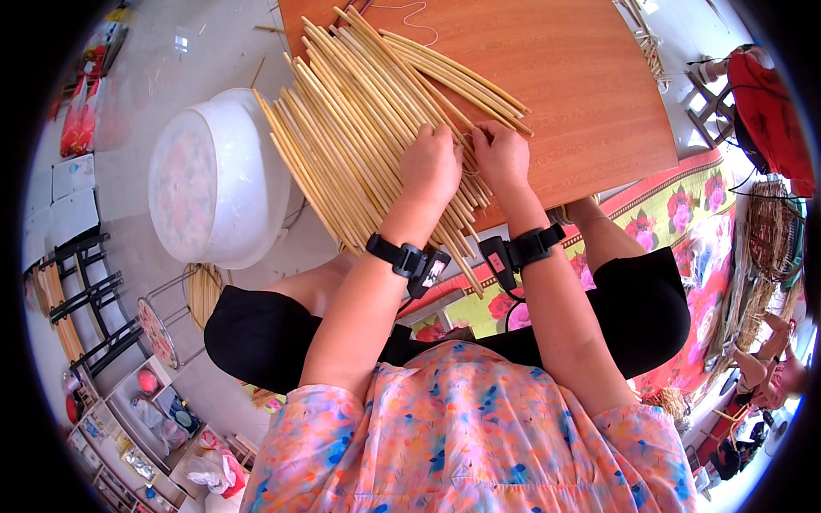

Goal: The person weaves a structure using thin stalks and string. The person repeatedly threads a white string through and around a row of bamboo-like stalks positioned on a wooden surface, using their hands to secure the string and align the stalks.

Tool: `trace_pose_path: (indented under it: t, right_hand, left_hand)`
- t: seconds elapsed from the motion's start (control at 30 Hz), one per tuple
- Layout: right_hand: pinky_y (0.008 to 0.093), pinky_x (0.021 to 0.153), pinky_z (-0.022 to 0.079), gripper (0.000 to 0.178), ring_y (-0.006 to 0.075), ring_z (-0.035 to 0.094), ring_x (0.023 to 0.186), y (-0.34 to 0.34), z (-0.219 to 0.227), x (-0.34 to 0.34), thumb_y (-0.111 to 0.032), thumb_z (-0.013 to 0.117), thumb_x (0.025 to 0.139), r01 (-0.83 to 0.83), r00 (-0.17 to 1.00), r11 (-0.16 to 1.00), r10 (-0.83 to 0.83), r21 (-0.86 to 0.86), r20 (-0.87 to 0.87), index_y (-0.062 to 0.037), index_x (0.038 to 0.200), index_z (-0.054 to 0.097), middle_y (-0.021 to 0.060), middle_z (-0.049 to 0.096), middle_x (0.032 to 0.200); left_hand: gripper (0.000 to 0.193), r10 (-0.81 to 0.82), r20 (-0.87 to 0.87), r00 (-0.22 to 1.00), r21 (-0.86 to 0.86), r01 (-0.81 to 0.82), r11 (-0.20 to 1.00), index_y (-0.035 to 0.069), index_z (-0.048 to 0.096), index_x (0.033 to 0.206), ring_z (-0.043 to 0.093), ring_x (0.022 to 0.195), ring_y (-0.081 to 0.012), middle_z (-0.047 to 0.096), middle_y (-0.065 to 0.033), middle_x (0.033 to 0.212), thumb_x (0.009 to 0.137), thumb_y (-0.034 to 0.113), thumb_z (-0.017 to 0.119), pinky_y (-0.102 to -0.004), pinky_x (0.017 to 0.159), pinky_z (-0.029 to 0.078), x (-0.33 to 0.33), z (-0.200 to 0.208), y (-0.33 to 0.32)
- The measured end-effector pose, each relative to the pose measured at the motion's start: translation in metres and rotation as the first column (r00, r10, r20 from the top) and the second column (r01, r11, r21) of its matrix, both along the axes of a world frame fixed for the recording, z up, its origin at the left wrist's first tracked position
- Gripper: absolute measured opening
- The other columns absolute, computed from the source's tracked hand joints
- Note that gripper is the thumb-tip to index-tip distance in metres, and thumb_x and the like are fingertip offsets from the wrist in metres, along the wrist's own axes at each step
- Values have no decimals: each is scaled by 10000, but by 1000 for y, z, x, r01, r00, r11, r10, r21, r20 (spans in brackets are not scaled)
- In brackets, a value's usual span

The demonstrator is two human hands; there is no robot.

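A row of pale yellow reed stalks lies side by side, slanting across the table's left edge and jutting out toward my knees. Both my hands are closed in pinches near the row's right side, with their fingertips almost meeting. A thin string shows looped between them by the stalks. My left hand rests over the stalks and pinches the string; my right hand grips it from the other side. The exact hold of the fingertips is partly hidden. Several loose stalks lie just beyond my right hand.
The brown wooden table carries the stalks, and a pale pink thread curls at its far side. A white plastic tub stands to the left. Shelves are at lower left. At far right another person sits near bundled stalks.
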State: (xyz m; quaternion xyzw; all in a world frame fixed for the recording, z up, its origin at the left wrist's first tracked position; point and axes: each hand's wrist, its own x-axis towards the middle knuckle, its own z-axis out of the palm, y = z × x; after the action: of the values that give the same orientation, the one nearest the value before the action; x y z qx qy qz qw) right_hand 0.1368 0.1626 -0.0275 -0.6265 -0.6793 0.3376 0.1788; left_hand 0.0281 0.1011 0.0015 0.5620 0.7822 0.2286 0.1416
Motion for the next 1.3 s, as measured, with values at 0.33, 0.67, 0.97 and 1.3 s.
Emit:
trace_pose_path:
  t: [0.33,0.67,0.97,1.3]
  right_hand:
    - [433,747,532,233,354,667,829,4,-2,4,-298,619,859,-31,999,1000,30,-5,-42,-118,955,731,175,694,864]
    - [435,718,536,214,360,668,791,0,1,2,-275,611,864,-14,1000,1000,14,13,-18,-106,920,729,180,689,825]
    - [444,717,537,219,361,669,812,1,2,1,-297,621,869,-21,1000,1000,21,10,-12,-126,967,717,184,690,841]
    - [438,722,540,214,344,673,819,-5,-1,-2,-308,615,872,8,1000,1000,-8,6,30,-172,1005,714,153,698,856]
  left_hand:
    - [133,-85,-61,995,-38,83,996,12,593,839,662,700,-290,654,-156,785,881,139,593,-403,626,534,-15,-6,3]
    - [78,121,597,793,-117,-63,991,37,488,969,612,521,-151,614,-91,650,976,114,492,-285,461,473,-24,13,-6]
    - [135,5,396,918,-15,1,1000,3,543,950,632,506,-203,619,-126,638,963,136,526,-324,480,490,-15,-24,-2]
    - [182,24,344,939,-79,3,997,-11,546,960,651,531,-221,624,-153,645,966,171,542,-345,501,504,-10,-28,2]
